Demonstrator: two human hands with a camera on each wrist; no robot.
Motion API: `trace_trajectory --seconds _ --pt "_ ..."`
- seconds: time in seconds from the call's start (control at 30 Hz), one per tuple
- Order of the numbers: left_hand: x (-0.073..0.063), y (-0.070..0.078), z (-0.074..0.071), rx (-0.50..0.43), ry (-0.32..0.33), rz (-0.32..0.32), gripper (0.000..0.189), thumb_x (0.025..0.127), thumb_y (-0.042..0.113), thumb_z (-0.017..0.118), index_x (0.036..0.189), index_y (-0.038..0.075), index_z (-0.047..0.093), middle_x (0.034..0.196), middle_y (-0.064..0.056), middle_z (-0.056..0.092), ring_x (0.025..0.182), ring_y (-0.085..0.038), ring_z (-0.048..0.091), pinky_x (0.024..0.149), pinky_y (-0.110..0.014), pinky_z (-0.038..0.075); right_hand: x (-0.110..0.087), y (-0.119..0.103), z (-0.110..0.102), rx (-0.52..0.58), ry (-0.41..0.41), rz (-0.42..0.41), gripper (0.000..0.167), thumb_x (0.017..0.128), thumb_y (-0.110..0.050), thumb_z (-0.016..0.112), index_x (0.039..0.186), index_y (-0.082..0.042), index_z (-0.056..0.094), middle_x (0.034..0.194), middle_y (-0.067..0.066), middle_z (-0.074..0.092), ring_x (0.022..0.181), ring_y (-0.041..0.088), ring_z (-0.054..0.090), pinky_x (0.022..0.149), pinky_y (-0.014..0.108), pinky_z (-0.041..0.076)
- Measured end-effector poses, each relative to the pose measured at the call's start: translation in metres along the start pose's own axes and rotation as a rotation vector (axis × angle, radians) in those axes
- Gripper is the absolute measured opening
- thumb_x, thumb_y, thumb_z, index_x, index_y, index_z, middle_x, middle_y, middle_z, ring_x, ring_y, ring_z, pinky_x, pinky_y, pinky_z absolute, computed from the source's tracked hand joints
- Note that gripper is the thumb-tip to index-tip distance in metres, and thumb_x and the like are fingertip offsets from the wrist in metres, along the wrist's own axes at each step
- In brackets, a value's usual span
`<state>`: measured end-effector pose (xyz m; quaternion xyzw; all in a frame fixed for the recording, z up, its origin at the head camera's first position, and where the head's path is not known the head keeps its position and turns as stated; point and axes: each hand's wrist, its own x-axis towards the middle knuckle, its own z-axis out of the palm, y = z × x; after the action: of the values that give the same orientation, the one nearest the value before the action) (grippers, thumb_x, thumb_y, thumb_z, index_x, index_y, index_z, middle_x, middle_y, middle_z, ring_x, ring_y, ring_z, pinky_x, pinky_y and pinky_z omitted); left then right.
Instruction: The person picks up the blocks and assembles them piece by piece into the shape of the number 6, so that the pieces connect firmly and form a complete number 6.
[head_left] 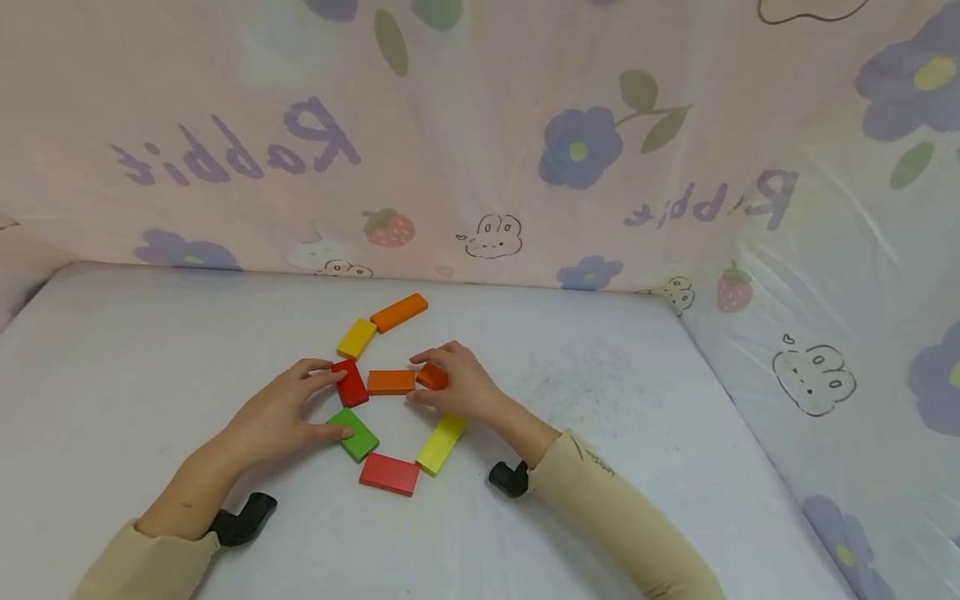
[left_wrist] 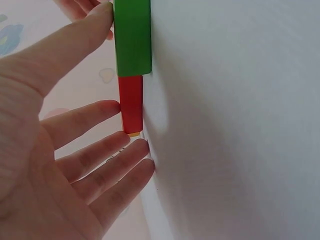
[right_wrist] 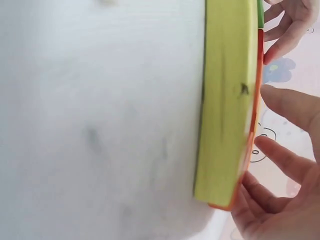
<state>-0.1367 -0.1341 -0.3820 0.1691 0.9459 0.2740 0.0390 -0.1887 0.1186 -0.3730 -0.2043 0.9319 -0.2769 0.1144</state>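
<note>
My left hand (head_left: pixel 273 414) is spread at the left of a curved line of flat wooden blocks. Its thumb touches the green block (head_left: pixel 354 434) and its index finger touches the dark red block (head_left: pixel 350 383). The right hand (head_left: pixel 459 379) reaches over the row's inner end, thumb and index finger apart on either side. Beneath it lies a partly hidden orange block (head_left: pixel 432 377), right beside another orange block (head_left: pixel 391 382) that meets the red one. In the right wrist view, the fingertips (right_wrist: pixel 260 142) sit right at the orange edge.
Above the red block come a yellow block (head_left: pixel 357 339) and a long orange block (head_left: pixel 400 312). Below, a lighter red block (head_left: pixel 389 474) and a lime-yellow block (head_left: pixel 441 444) continue the curve. A patterned curtain (head_left: pixel 480 150) borders the white table (head_left: pixel 600 500).
</note>
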Motion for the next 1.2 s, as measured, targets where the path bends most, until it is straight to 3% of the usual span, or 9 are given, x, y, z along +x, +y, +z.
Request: trace_trajectory --seconds 0.3,0.43,0.67,1.2 --pt "0.001 0.0 0.0 -0.01 -0.01 -0.014 0.073 0.073 0.039 0.08 0.132 0.004 0.056 0.137 -0.022 0.046 0.121 -0.043 0.047 0.09 -0.062 0.047 0.011 0.0 0.001 -0.009 -0.03 -0.026 0.034 0.086 -0.024 0.072 0.119 -0.016 0.067 0.123 0.012 0.052 0.115 0.025 0.046 0.095 0.035 0.044" --pt "0.001 0.0 0.001 -0.016 -0.01 -0.014 0.073 0.073 0.039 0.08 0.133 0.004 0.056 0.137 -0.022 0.046 0.121 -0.043 0.047 0.091 -0.063 0.047 0.012 0.002 0.0 -0.016 -0.036 -0.032 0.037 0.086 -0.025 0.072 0.122 -0.017 0.066 0.124 0.012 0.052 0.114 0.024 0.047 0.096 0.035 0.044" --pt "0.001 0.0 0.0 -0.006 -0.009 -0.01 0.073 0.073 0.039 0.08 0.132 0.004 0.056 0.137 -0.022 0.046 0.122 -0.043 0.047 0.091 -0.062 0.046 0.005 0.007 -0.004 -0.058 -0.051 0.002 0.048 0.085 -0.021 0.073 0.131 -0.014 0.058 0.119 0.01 0.054 0.105 0.021 0.051 0.094 0.033 0.047" --pt "-0.001 0.0 -0.001 -0.024 -0.014 -0.011 0.073 0.074 0.04 0.08 0.133 0.004 0.055 0.138 -0.022 0.045 0.122 -0.044 0.046 0.091 -0.063 0.046 -0.006 0.01 -0.007 -0.034 -0.052 -0.008 0.045 0.087 -0.011 0.068 0.131 -0.014 0.058 0.12 0.011 0.053 0.103 0.022 0.051 0.095 0.035 0.047"
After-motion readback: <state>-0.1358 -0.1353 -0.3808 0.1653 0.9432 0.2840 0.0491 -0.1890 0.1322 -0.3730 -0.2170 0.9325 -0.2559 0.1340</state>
